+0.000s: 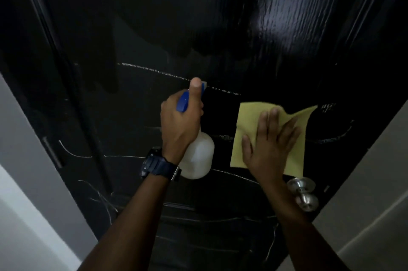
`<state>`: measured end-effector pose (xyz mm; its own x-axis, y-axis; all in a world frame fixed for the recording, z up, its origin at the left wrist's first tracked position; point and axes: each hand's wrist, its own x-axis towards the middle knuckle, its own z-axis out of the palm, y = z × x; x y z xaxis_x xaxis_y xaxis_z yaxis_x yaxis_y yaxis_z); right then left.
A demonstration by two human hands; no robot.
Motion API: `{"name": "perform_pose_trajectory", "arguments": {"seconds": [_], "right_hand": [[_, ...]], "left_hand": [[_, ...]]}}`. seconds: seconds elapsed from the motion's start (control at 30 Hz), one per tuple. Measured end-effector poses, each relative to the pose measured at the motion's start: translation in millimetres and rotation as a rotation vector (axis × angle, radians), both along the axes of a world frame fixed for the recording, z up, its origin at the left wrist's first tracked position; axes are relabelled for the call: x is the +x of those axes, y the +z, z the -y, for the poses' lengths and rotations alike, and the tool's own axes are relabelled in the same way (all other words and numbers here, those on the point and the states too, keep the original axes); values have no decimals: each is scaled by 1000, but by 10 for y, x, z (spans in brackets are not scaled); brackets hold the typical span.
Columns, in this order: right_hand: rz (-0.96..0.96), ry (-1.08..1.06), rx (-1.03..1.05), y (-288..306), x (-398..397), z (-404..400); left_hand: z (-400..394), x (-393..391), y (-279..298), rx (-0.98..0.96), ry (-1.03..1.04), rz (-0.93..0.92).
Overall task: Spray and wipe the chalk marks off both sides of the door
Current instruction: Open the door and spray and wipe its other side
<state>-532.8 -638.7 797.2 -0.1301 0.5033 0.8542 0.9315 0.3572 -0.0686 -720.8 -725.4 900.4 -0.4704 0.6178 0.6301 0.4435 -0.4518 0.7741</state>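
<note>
Forearms reach up from the bottom of the view toward a black door (154,27). A dark wristwatch (157,165) sits on the left wrist. The left hand (178,125) has its grip curled around the neck of a white spray bottle (198,158), thumb lying along the blue spray head (184,103), whose nozzle points at the door. Just right of it, the right hand (270,149) keeps a wide, flat grip, fingers spread and pressing a yellow cloth (247,120) against the door. Below the cloth a silver door knob (305,194) juts out. White chalk marks (154,70) run across the panel around and below both hands. Higher up, the door's surface shines wet, with no chalk visible there.
</note>
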Motion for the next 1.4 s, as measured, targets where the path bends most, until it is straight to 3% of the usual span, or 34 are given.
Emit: {"name": "perform_pose_trajectory", "arguments": {"seconds": [0.1, 0.3, 0.4, 0.6, 0.77, 1.13, 1.27, 1.4], "right_hand": [[19, 49, -35, 53, 23, 22], [-85, -85, 143, 1325, -262, -15], [-35, -85, 110, 1160, -292, -15], [197, 48, -44, 222, -262, 112], [148, 68, -12, 684, -637, 68], [851, 43, 379, 1252, -974, -148], [960, 86, 498, 1392, -1519, -109], [941, 222, 510, 1489, -2226, 4]], "left_hand": [[68, -46, 9, -12, 1, -15], [109, -131, 82, -9, -1, -40], [108, -175, 13, -26, 28, -38], [175, -383, -97, -66, 80, -10], [175, -687, -61, -79, 107, 23], [163, -1480, -41, -45, 175, 107], [210, -1812, -117, -7, 202, 85], [306, -2172, -153, -3, 228, 42]]}}
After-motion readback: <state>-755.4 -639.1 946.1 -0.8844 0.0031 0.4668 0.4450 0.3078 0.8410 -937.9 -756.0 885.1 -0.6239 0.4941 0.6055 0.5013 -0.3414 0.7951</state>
